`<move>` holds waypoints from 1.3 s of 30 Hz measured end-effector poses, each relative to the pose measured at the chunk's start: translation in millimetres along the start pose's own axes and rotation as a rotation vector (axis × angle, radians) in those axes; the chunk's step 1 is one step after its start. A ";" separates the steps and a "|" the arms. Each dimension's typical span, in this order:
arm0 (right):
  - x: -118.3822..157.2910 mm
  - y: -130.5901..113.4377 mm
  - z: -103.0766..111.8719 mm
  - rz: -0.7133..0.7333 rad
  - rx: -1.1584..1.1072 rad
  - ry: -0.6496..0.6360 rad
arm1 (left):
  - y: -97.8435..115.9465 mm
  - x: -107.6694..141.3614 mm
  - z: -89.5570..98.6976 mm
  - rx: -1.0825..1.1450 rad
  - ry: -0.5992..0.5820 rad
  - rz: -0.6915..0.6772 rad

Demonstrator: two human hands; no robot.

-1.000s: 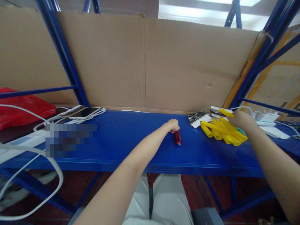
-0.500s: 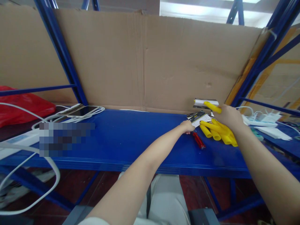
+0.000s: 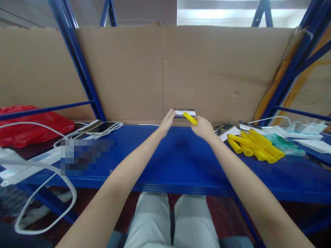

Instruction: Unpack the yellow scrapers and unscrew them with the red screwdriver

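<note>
My right hand (image 3: 203, 127) is closed around a yellow tube (image 3: 190, 119), raised over the middle of the blue table (image 3: 165, 151). A black-and-white card (image 3: 178, 113) lies behind the tube's far end; whether they are joined I cannot tell. My left hand (image 3: 167, 123) has its fingers stretched out beside the card's left edge, with no object visible in it. To the right, several yellow tubes (image 3: 256, 146) rest in a pile. Black-and-white printed cards (image 3: 227, 130) lie next to the pile, partly behind my right wrist. The red tool is out of sight.
At the left are a phone (image 3: 102, 127) with white cables, a white power strip (image 3: 33, 168) and a red bag (image 3: 33, 129). Cardboard (image 3: 124, 75) stands along the back between blue posts. Right of the pile lies green plastic (image 3: 284, 144) with white items.
Both hands have moved left from the pile to the table's middle. The right brought the yellow tube and card along. My left hand has left the printed cards and red tool and straightened its fingers.
</note>
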State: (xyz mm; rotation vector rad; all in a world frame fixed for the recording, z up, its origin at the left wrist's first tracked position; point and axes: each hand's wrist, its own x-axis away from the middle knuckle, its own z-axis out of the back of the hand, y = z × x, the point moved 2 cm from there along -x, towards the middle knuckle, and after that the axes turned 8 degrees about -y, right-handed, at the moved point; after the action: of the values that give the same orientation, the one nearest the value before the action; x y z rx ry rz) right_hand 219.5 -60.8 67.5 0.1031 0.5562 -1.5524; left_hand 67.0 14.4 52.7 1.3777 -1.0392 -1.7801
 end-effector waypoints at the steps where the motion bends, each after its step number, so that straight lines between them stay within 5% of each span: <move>1: 3.1 -7.5 -8.7 0.011 -0.010 -0.004 | -2.0 4.5 4.0 0.058 0.000 0.015; 7: 19.0 -13.1 -44.9 0.023 -0.145 -0.033 | -25.0 28.1 4.1 0.269 0.271 0.159; 12: 24.6 -8.3 -47.9 0.036 -0.182 -0.024 | -25.5 34.5 -5.1 0.330 0.022 0.182; 22: 20.3 -9.9 -58.6 0.150 -0.510 0.068 | -14.4 50.9 -19.9 0.460 -0.204 0.360; 28: 14.9 -2.4 -52.4 -0.043 -1.087 0.033 | -12.8 43.5 -2.3 0.499 -0.080 0.392; 30: 13.0 1.9 -48.4 -0.089 -1.194 -0.071 | -10.5 41.3 0.5 0.494 -0.069 0.389; 34: 12.6 3.0 -46.9 -0.038 -1.302 -0.291 | -1.0 39.6 1.7 0.538 -0.120 0.309; 39: 14.3 -1.5 -50.0 0.031 -1.390 -0.280 | 1.8 33.7 19.9 0.534 -0.106 0.254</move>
State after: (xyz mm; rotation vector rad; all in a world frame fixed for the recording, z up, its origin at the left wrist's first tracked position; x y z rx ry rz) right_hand 203.4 -53.7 18.5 -1.1268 1.2617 -0.8452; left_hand 39.7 -11.4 41.5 1.3783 -1.7545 -1.4558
